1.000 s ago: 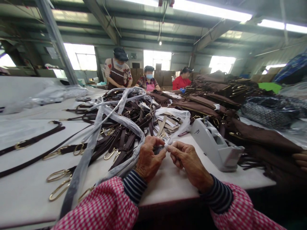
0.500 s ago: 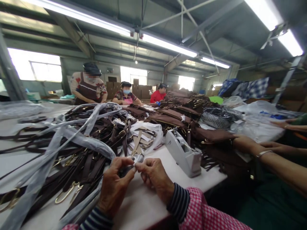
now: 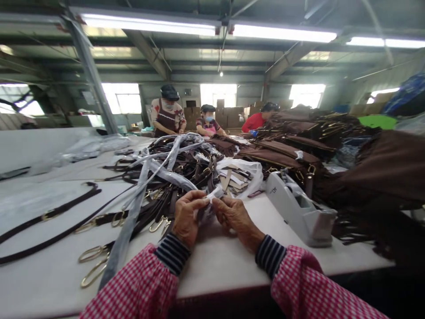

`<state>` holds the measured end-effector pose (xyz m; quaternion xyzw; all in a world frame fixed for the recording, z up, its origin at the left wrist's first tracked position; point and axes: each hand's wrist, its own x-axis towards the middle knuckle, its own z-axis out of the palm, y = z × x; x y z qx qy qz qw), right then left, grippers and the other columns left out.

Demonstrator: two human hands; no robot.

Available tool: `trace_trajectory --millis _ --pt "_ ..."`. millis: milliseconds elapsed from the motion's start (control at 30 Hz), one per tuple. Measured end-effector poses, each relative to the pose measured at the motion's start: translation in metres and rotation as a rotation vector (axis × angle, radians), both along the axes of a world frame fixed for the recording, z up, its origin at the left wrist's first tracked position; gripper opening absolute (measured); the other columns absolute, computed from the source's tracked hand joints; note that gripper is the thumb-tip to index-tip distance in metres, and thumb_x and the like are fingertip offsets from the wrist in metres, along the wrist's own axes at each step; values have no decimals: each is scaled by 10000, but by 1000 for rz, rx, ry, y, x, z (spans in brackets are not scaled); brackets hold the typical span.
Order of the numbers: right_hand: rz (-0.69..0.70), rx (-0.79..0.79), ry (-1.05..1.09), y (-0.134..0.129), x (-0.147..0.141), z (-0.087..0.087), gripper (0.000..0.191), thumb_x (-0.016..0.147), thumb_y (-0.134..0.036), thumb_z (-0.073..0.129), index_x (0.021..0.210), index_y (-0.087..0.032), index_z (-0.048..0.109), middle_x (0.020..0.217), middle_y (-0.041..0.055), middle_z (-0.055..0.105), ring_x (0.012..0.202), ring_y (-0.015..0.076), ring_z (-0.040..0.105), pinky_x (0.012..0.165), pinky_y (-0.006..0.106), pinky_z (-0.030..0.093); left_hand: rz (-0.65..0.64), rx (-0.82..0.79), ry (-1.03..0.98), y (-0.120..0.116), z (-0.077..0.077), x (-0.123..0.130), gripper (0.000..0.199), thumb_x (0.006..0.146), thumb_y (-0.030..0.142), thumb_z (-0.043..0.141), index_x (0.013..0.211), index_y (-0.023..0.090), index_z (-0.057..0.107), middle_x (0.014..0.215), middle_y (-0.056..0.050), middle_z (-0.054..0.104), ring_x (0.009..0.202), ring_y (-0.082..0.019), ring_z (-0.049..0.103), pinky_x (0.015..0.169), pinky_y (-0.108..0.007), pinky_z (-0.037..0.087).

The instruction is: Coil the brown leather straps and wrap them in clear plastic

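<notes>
My left hand point(image 3: 186, 217) and my right hand point(image 3: 237, 219) meet above the front of the white table point(image 3: 229, 266). The fingertips of both are pinched on a crumpled, translucent plastic wrapping point(image 3: 217, 193). What lies inside the wrapping is hidden by my fingers. Just beyond is a heap of dark brown straps point(image 3: 186, 170) with gold-coloured metal clasps, some covered by long plastic sleeves point(image 3: 128, 239). A clear plastic bag point(image 3: 255, 170) with beige and white pieces lies behind my right hand. To the right of that hand stands a grey tape dispenser point(image 3: 299, 212).
Brown fringed bags point(image 3: 285, 150) with gold zips are piled at the right, and a large brown bag point(image 3: 381, 173) is close on that side. A brown strap point(image 3: 49, 217) curves over the left of the table. Several people point(image 3: 168, 113) work across it.
My view has swung right to left, so the table's left side shows more and the neighbouring person's arms are out of sight. Both hands still pinch the plastic wrapping.
</notes>
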<state>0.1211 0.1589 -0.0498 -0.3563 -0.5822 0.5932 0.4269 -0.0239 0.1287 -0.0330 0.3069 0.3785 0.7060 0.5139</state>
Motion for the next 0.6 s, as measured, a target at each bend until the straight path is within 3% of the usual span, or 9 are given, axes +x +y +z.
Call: trace_trajectory --millis 133,267,333,433,500,600 --pt "21 39 -62 2 -2 -4 516 799 -669 751 723 -168 659 512 -35 561 399 72 420 376 200 250 -23 -11 -39 2 1 -7 385 522 249 881 823 148 664 693 7 700 590 -122 622 581 -234 477" --pt "-95 160 -98 -4 4 -5 443 881 -580 693 686 -190 617 542 -30 561 426 92 423 407 228 300 -40 -4 -54 2 0 -7 387 529 252 880 825 154 651 666 17 698 589 -122 633 604 -237 497" --pt "-206 300 -118 -8 12 1 335 906 -484 701 742 -198 643 651 -12 604 554 124 510 508 243 410 -46 3 -44 1 0 -5 355 543 245 865 812 156 651 659 16 699 580 -126 633 600 -244 501" --pt "-307 713 -257 -14 24 19 126 955 -336 679 975 -220 725 964 50 692 882 198 634 789 310 535 -73 20 1 -2 0 -1 282 563 216 835 772 147 658 640 13 682 552 -125 611 565 -241 477" --pt "-208 993 -415 -16 30 35 157 982 -265 652 1121 -244 723 1145 76 697 1063 230 645 937 362 535 -92 46 32 -3 -1 1 251 575 194 820 752 150 648 640 23 661 557 -115 592 567 -234 466" --pt "30 1155 -651 -18 32 52 226 998 -179 623 1204 -246 687 1193 75 702 1114 216 655 967 344 535 -107 95 55 -5 -2 2 259 595 171 789 768 177 597 655 45 631 582 -112 571 585 -233 465"
